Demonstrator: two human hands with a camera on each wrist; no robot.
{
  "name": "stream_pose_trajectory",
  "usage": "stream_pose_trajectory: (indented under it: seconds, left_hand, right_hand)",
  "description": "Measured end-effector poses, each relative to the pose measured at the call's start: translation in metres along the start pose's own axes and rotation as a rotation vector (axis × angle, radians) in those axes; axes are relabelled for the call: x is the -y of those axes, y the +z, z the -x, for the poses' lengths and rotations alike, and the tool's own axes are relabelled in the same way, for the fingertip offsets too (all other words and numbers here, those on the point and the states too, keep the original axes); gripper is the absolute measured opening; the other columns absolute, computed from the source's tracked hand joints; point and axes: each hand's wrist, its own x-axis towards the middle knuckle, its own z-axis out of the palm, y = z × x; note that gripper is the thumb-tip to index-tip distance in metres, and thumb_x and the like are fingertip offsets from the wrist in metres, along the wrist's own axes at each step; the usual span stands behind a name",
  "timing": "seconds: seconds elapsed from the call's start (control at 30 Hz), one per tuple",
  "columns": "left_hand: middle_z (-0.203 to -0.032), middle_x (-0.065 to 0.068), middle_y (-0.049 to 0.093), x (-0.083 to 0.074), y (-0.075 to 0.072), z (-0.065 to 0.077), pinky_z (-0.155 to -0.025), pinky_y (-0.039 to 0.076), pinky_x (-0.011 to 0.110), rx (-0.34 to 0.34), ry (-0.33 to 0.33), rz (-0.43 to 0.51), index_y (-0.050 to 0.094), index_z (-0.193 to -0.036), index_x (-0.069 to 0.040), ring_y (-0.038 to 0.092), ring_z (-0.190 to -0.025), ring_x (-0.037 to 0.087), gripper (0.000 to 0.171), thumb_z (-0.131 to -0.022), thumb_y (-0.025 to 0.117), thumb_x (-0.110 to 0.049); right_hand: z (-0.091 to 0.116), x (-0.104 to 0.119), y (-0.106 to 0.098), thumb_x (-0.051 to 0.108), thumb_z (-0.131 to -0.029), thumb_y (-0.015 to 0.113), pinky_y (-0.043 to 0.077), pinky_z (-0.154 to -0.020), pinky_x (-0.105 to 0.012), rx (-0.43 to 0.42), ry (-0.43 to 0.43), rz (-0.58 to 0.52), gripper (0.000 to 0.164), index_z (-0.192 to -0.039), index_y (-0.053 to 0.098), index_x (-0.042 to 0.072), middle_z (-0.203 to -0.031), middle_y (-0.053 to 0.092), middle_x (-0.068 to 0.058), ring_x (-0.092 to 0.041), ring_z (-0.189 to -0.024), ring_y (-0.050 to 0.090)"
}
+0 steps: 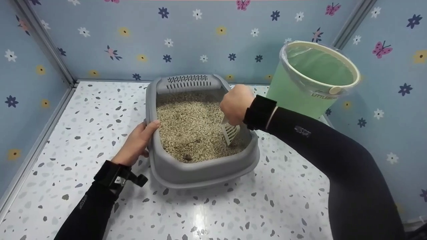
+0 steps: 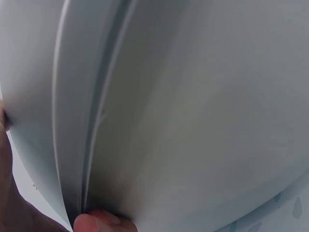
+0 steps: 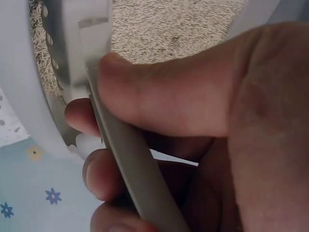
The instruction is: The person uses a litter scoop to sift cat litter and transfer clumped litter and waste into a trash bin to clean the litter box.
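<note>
A grey litter box (image 1: 206,174) stands on the speckled surface, filled with pale pellet litter (image 1: 190,123). My left hand (image 1: 135,141) grips its left side, thumb over the rim. In the left wrist view, fingertips (image 2: 99,223) curl at the box's outer ledge. Over the right part of the box, my right hand (image 1: 237,104) holds a light slotted litter scoop (image 1: 230,133), its blade pointing down at the litter near the right wall. The right wrist view shows the thumb pressed along the scoop's handle (image 3: 128,150) and the fingers wrapped around it. A dark clump (image 1: 187,157) lies near the front rim.
A green bin (image 1: 300,95) with a clear liner over its rim stands at the back right, beyond my right forearm. Flower-patterned panels (image 1: 186,36) enclose the back and both sides. The box's perforated back edge (image 1: 188,81) stands close to the back panel.
</note>
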Motion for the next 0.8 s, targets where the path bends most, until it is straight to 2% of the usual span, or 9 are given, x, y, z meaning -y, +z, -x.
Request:
stream_pose_trajectory:
  seconds: [0.17, 0.23, 0.3, 0.37, 0.43, 0.5, 0.6, 0.7, 0.8]
  left_hand:
    - [-0.092, 0.007, 0.06, -0.001, 0.001, 0.001, -0.045, 0.053, 0.03, 0.001, -0.007, -0.003, 0.049, -0.144, -0.001, 0.066, -0.072, 0.02, 0.073, -0.111, 0.056, -0.065]
    - [-0.092, 0.007, 0.06, -0.001, 0.0, 0.0, -0.045, 0.052, 0.03, 0.0, -0.007, -0.007, 0.05, -0.143, -0.001, 0.065, -0.072, 0.02, 0.073, -0.111, 0.056, -0.066]
    - [-0.091, 0.007, 0.059, -0.001, 0.0, 0.001, -0.044, 0.05, 0.029, -0.001, -0.008, -0.006, 0.05, -0.141, -0.001, 0.064, -0.071, 0.019, 0.072, -0.111, 0.056, -0.066]
    - [-0.09, 0.006, 0.059, -0.003, 0.001, 0.001, -0.044, 0.049, 0.028, -0.002, -0.009, -0.005, 0.049, -0.142, -0.001, 0.063, -0.07, 0.019, 0.072, -0.11, 0.056, -0.066]
    - [-0.089, 0.006, 0.058, -0.004, 0.001, 0.0, -0.044, 0.05, 0.029, 0.0, -0.01, -0.002, 0.049, -0.143, 0.0, 0.063, -0.069, 0.018, 0.072, -0.111, 0.056, -0.065]
    - [-0.089, 0.007, 0.058, -0.004, 0.002, 0.0, -0.044, 0.053, 0.03, 0.006, -0.008, 0.007, 0.048, -0.144, 0.0, 0.065, -0.07, 0.019, 0.073, -0.111, 0.057, -0.064]
    - [-0.09, 0.008, 0.059, -0.004, 0.001, 0.0, -0.045, 0.055, 0.032, 0.012, -0.001, 0.006, 0.048, -0.143, 0.0, 0.067, -0.07, 0.021, 0.072, -0.112, 0.056, -0.064]
    - [-0.091, 0.008, 0.06, -0.002, 0.001, 0.001, -0.045, 0.055, 0.032, 0.016, 0.002, 0.008, 0.048, -0.144, 0.0, 0.067, -0.071, 0.021, 0.074, -0.111, 0.056, -0.066]
    - [-0.092, 0.008, 0.061, 0.0, 0.0, 0.001, -0.045, 0.055, 0.031, 0.012, -0.004, 0.005, 0.049, -0.143, -0.001, 0.067, -0.071, 0.021, 0.075, -0.11, 0.056, -0.068]
  right_hand:
    - [-0.012, 0.0, 0.003, 0.048, -0.1, 0.072, 0.031, -0.043, -0.038, 0.022, -0.012, -0.035, 0.051, -0.071, 0.041, 0.02, -0.067, 0.039, 0.002, -0.017, -0.059, 0.034]
    - [-0.017, -0.004, 0.004, 0.061, -0.101, 0.069, 0.032, -0.043, -0.039, 0.044, -0.02, -0.071, 0.058, -0.071, 0.041, 0.02, -0.067, 0.04, 0.002, -0.018, -0.06, 0.035]
    - [-0.021, -0.008, 0.006, 0.064, -0.1, 0.069, 0.033, -0.044, -0.039, 0.078, -0.031, -0.13, 0.059, -0.07, 0.042, 0.021, -0.068, 0.041, 0.002, -0.018, -0.06, 0.038]
    - [-0.026, -0.01, 0.009, 0.05, -0.101, 0.068, 0.035, -0.047, -0.039, 0.124, -0.035, -0.189, 0.049, -0.071, 0.043, 0.021, -0.07, 0.042, 0.003, -0.018, -0.061, 0.039]
    - [-0.029, -0.012, 0.012, 0.048, -0.102, 0.067, 0.038, -0.05, -0.039, 0.161, -0.041, -0.252, 0.047, -0.071, 0.045, 0.021, -0.071, 0.042, 0.003, -0.018, -0.063, 0.042]
    - [-0.033, -0.012, 0.014, 0.036, -0.1, 0.063, 0.037, -0.053, -0.039, 0.19, -0.047, -0.306, 0.038, -0.071, 0.044, 0.021, -0.071, 0.038, 0.004, -0.018, -0.064, 0.04]
    - [-0.036, -0.011, 0.015, 0.053, -0.104, 0.065, 0.037, -0.057, -0.039, 0.204, -0.076, -0.368, 0.049, -0.072, 0.045, 0.02, -0.071, 0.037, 0.004, -0.019, -0.065, 0.04]
    - [-0.039, -0.009, 0.017, 0.057, -0.104, 0.064, 0.039, -0.061, -0.038, 0.203, -0.105, -0.412, 0.052, -0.072, 0.047, 0.02, -0.071, 0.04, 0.003, -0.02, -0.067, 0.042]
    - [-0.041, -0.006, 0.02, 0.04, -0.103, 0.064, 0.04, -0.065, -0.037, 0.182, -0.143, -0.433, 0.043, -0.071, 0.045, 0.02, -0.072, 0.042, 0.002, -0.021, -0.069, 0.042]
